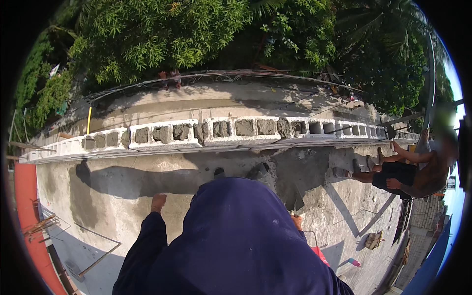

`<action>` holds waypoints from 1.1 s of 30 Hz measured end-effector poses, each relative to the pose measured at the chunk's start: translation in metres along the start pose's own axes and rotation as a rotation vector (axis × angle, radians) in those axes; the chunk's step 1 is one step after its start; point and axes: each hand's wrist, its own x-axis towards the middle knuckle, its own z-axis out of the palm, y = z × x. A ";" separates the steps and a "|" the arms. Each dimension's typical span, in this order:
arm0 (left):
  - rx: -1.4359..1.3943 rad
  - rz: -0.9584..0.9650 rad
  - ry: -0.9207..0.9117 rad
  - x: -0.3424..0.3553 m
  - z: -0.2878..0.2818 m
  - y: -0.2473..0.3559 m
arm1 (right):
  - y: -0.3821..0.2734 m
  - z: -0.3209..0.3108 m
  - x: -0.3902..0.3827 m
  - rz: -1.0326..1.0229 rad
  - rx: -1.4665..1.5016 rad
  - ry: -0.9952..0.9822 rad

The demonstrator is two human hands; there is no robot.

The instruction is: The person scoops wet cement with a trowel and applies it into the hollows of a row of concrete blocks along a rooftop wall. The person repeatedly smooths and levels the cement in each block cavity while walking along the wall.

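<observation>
My right hand (297,221), partly hidden by my dark blue clothing, is closed on a trowel (298,198) with its grey blade pointing toward the wall. My left hand (158,202) hangs over the concrete floor, apart from the wall; its fingers are too small to make out. Ahead runs a wall of hollow concrete blocks (248,139). Grey mortar (244,128) fills many of its cells, while cells farther right are hollow. My shoes (259,170) stand close to the wall's foot.
At the right a co-worker (418,169) sits near the wall, a long-handled shovel (391,131) beside them. A thin wire handle and a red object (319,254) show by my right side. A metal bar (100,259) lies at the left. Beyond the wall are cables and trees (167,34).
</observation>
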 end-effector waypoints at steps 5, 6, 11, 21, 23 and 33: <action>-0.187 0.236 0.338 0.024 0.067 0.151 | -0.049 -0.004 0.006 -0.110 0.017 -0.089; -0.402 0.176 0.313 0.020 0.075 0.185 | -0.054 -0.006 0.011 -0.159 -0.045 -0.094; -0.195 0.377 0.235 0.002 0.052 0.244 | -0.054 -0.005 0.048 -0.262 -0.231 -0.043; -0.243 -0.041 0.112 0.006 0.052 0.104 | -0.051 0.001 0.111 -0.435 -0.595 -0.129; -0.229 -0.067 0.118 0.003 0.059 0.090 | -0.054 0.001 0.120 -0.472 -0.647 -0.143; 0.248 0.210 0.156 -0.008 0.186 0.089 | -0.041 0.000 0.162 -0.792 -0.883 -0.265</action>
